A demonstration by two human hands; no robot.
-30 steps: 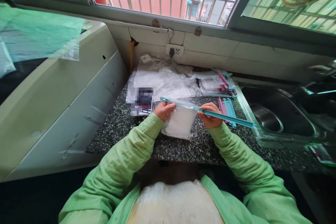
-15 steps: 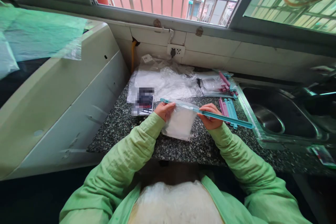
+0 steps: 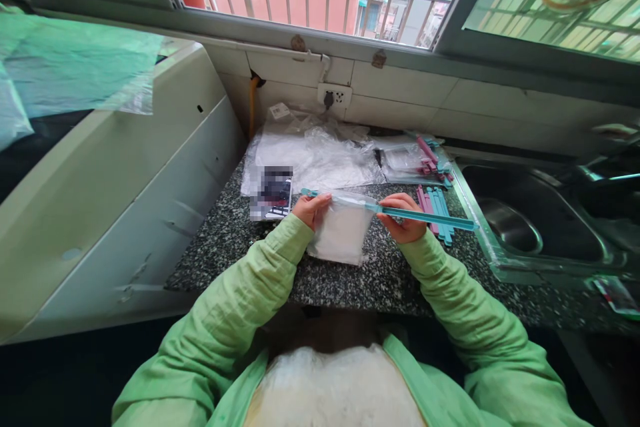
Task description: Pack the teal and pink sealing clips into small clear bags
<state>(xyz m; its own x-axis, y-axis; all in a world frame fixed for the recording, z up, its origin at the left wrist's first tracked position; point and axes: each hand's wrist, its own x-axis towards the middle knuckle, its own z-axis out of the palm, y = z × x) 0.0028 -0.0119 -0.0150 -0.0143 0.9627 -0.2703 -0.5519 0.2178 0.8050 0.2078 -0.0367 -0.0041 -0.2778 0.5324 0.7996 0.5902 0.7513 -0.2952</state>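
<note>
A small clear plastic bag (image 3: 341, 233) with white contents hangs between my hands above the speckled counter (image 3: 235, 240). A long teal sealing stick (image 3: 430, 217) runs along the bag's top edge and juts out to the right. My left hand (image 3: 312, 209) pinches the bag's top left corner at the stick's left end. Gripping the stick just right of the bag is my right hand (image 3: 406, 219). Both arms wear light green sleeves.
Crumpled clear plastic bags (image 3: 310, 157) lie at the back of the counter. Loose pink and teal sticks (image 3: 436, 207) rest beside a steel sink (image 3: 520, 220) on the right. A small dark packet (image 3: 273, 195) lies left of my hands. A white appliance (image 3: 100, 173) stands at left.
The teal stick has slid a little to the left along the bag's top, and its right end sits slightly higher. My hands stay in nearly the same place.
</note>
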